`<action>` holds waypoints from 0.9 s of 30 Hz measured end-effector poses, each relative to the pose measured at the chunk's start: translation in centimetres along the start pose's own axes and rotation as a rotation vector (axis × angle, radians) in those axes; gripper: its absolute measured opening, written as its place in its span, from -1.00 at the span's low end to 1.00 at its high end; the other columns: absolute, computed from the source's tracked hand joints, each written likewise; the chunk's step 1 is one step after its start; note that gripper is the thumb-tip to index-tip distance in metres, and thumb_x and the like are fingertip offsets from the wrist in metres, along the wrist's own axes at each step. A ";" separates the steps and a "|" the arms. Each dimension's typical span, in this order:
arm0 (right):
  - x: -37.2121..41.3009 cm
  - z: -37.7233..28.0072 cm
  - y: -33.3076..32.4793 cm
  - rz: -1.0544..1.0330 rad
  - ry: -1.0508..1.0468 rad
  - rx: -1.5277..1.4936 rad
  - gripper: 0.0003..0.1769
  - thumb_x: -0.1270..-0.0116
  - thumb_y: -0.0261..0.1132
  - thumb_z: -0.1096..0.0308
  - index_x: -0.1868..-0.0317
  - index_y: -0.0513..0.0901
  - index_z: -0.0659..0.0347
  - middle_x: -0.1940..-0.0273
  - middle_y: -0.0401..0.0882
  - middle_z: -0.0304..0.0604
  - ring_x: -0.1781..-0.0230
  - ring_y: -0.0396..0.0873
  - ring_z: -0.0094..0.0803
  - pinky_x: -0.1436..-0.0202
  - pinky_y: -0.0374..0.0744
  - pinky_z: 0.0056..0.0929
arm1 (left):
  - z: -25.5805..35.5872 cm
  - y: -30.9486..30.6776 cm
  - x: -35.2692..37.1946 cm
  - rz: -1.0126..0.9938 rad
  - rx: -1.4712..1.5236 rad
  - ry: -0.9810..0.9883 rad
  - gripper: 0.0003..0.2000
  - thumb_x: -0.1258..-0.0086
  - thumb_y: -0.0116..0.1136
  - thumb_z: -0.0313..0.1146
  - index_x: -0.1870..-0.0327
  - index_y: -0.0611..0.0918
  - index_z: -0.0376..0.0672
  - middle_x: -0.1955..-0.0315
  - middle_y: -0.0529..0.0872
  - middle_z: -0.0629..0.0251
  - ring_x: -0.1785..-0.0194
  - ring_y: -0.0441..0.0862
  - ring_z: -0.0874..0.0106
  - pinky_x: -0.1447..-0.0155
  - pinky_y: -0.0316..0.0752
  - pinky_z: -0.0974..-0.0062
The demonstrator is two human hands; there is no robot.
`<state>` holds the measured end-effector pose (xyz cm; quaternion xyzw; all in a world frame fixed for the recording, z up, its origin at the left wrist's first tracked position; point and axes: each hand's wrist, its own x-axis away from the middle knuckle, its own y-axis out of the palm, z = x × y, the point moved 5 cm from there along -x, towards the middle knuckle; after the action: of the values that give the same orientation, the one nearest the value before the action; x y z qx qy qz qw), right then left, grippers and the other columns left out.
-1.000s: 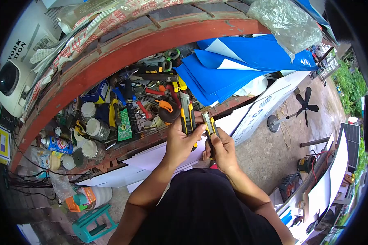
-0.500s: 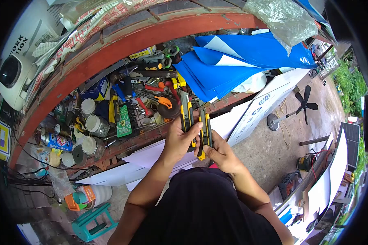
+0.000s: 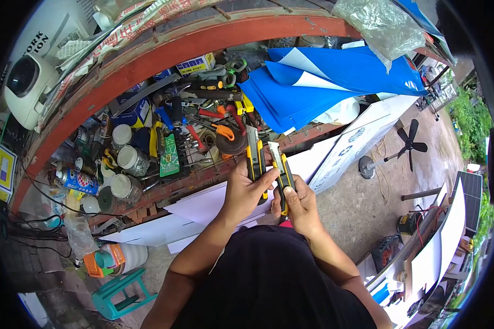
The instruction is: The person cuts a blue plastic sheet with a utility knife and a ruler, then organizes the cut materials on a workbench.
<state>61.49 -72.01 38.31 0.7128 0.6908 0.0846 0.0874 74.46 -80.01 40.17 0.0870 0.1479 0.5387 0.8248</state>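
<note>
Two yellow-and-black utility knives are held side by side in front of my body. My left hand (image 3: 246, 189) is wrapped round the left knife (image 3: 255, 159), whose metal end points up toward the shelf. In my right hand (image 3: 301, 203) is the right knife (image 3: 283, 175), its metal blade end showing above the handle and tilted slightly left. My right thumb presses on its lower handle. The two knives are close together, and the tip of my left thumb lies between them.
A cluttered tool shelf (image 3: 164, 191) with a red frame (image 3: 203, 43) lies ahead. Blue sheets (image 3: 312, 82) rest at its right, and white boards (image 3: 340, 148) lean below. A fan (image 3: 410, 143) stands right, a green stool (image 3: 112, 299) lower left.
The right knife's metal blade end now shows further out of its handle. That knife has tilted left at the top, and my right hand has shifted slightly right.
</note>
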 end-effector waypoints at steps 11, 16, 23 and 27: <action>0.5 0.4 0.3 -0.002 0.029 -0.161 -0.69 -0.73 0.02 0.19 -0.12 0.44 0.31 0.41 0.53 -0.16 0.55 0.52 -0.43 0.21 0.60 -0.34 | -0.2 0.7 0.7 0.058 0.074 -0.035 -0.70 -0.49 0.34 -0.45 -0.17 0.60 -0.27 0.09 0.76 0.34 0.19 0.66 0.66 0.18 0.60 0.63; 0.7 0.7 0.5 -0.034 0.031 -0.241 -0.66 -0.73 0.03 0.18 -0.15 0.44 0.35 0.33 0.57 -0.17 0.48 0.55 -0.50 0.36 0.55 -0.54 | -0.3 0.4 0.6 0.067 0.068 -0.028 -0.58 -0.49 0.33 -0.46 -0.32 0.53 -0.28 0.04 0.76 0.32 0.17 0.69 0.66 0.19 0.61 0.67; 0.9 0.7 0.2 -0.016 -0.008 -0.113 -0.65 -0.73 0.04 0.18 -0.16 0.42 0.36 0.29 0.60 -0.16 0.44 0.59 -0.51 0.32 0.60 -0.53 | 0.2 -0.1 0.2 0.090 0.069 -0.024 -0.66 -0.48 0.32 -0.47 -0.22 0.60 -0.30 0.06 0.78 0.29 0.21 0.66 0.64 0.20 0.58 0.62; 0.9 0.7 0.1 -0.018 0.001 -0.105 -0.66 -0.73 0.05 0.18 -0.15 0.42 0.35 0.28 0.61 -0.17 0.44 0.59 -0.51 0.31 0.60 -0.52 | 0.3 0.0 0.1 0.093 0.083 -0.016 -0.66 -0.47 0.33 -0.49 -0.22 0.61 -0.30 0.05 0.78 0.29 0.21 0.67 0.65 0.19 0.59 0.62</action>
<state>61.80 -71.07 37.64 0.7009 0.6919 0.1203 0.1251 74.58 -79.90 40.42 0.1323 0.1593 0.5693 0.7957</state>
